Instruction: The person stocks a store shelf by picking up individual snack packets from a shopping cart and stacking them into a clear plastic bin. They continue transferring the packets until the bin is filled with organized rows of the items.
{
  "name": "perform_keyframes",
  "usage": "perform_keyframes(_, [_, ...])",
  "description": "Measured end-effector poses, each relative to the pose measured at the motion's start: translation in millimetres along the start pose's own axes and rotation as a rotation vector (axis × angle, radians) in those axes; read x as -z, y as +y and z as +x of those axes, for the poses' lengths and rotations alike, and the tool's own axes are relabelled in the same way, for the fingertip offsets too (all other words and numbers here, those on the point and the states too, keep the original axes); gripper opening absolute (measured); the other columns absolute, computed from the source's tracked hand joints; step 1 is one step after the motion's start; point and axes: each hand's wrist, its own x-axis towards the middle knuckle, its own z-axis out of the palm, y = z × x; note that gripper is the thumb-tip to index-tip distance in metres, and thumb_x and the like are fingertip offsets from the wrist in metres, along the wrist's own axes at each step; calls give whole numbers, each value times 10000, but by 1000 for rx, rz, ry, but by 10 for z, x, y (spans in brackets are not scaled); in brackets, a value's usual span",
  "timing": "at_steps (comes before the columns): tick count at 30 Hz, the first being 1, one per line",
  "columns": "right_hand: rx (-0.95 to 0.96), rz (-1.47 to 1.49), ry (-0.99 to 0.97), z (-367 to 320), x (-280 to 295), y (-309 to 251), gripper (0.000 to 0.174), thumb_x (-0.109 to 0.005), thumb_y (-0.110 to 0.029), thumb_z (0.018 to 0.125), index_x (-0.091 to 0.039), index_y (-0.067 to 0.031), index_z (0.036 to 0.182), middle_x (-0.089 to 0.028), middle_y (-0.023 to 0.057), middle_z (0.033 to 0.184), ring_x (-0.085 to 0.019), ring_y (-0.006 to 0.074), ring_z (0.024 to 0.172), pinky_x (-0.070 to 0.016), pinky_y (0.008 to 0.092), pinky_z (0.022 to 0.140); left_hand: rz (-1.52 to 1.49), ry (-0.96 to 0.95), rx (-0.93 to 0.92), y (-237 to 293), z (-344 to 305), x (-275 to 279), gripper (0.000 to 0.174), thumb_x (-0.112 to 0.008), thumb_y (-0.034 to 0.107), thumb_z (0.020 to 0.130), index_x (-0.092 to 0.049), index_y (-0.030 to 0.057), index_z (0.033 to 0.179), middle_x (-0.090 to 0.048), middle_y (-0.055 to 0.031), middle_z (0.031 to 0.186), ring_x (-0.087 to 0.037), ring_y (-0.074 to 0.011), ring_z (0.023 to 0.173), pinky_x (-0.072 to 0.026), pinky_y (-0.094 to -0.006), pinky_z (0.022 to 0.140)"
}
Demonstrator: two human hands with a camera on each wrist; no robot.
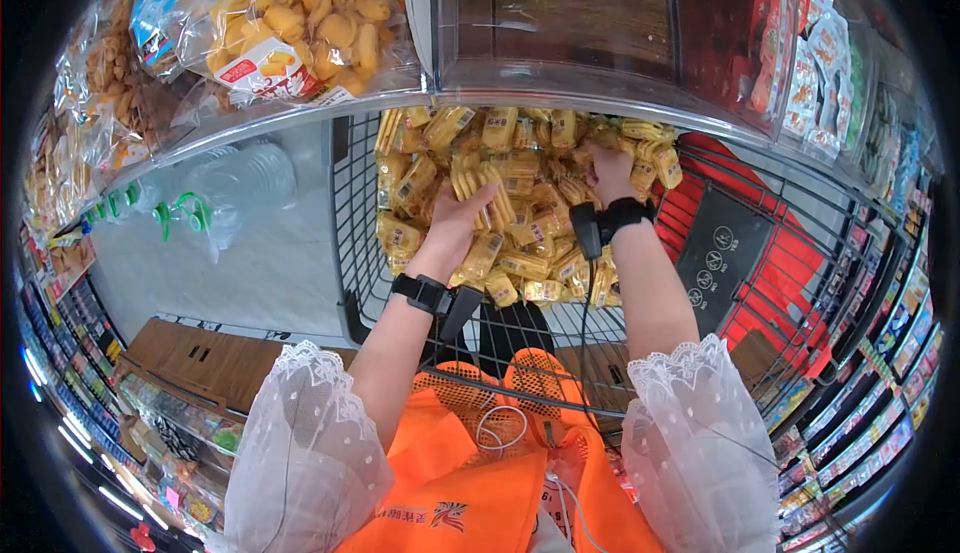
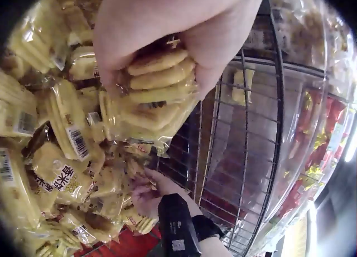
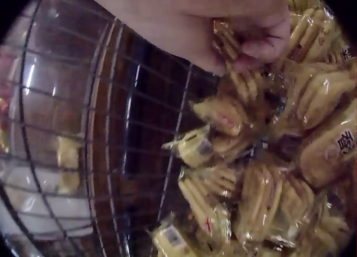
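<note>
My left hand (image 1: 460,218) grips a clear-wrapped pack of rice crackers (image 1: 482,188) above the left half of a heap. In the left wrist view, the stacked round edges of these crackers (image 2: 162,78) show between thumb and fingers. Toward the far right of the heap, my right hand (image 1: 612,175) reaches in among the packs. Its thumb and fingers pinch another cracker pack (image 3: 227,40), seen in the right wrist view. Many similar yellow packs (image 1: 525,263) fill the wire shopping cart (image 1: 345,203) around both hands, some with barcode labels facing up.
A shelf with a clear front edge (image 1: 600,103) overhangs the cart's far side, holding a bag of yellow snacks (image 1: 290,23) at left. Large clear bottles (image 1: 240,188) stand on the floor left of the cart. A red panel (image 1: 785,283) lies at the cart's right.
</note>
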Motion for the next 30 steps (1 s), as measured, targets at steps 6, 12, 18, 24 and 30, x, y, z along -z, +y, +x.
perform_keyframes(6, [678,236,64,-377,81,8,207,-657,-43,768,-579,13,951,-616,101,807,-587,184,634,-477,286,550,-168,-19,33,48,29,65,368,-556,156,891,-456,-9,1205,-553,-108,1160,-553,-247,1081,-472,-342,880])
perform_keyframes(12, [933,-84,-20,-1175,458,-128,443,-489,154,680,-597,-37,1064,-486,104,1249,-469,237,1159,-466,259,828,-190,-84,96,90,31,20,382,-525,185,909,-439,-7,1227,-531,-106,1213,-547,-251,1088,-453,-362,915])
perform_keyframes(18, [1019,-193,-229,-1404,475,-230,480,-468,148,691,-577,-27,1124,-379,136,1350,-385,300,1250,-419,329,933,-92,-69,110,90,47,-115,395,-572,177,881,-450,-2,1211,-553,-88,1163,-549,-193,1058,-453,-315,881])
perform_keyframes(24, [969,-105,-119,-1469,239,-296,481,-575,61,721,-503,-5,1192,-381,182,1331,-386,331,1234,-404,359,949,-97,-95,38,107,45,-300,480,-641,168,834,-428,-30,1215,-530,-87,1176,-522,-153,1056,-423,-277,873])
perform_keyframes(30, [927,-257,-52,-1400,175,-262,492,-634,-11,704,-484,2,1173,-495,198,1156,-524,380,1013,-460,381,834,-30,-67,-14,138,19,-372,463,-640,164,833,-439,-26,1204,-548,-88,1138,-534,-149,1017,-425,-276,859])
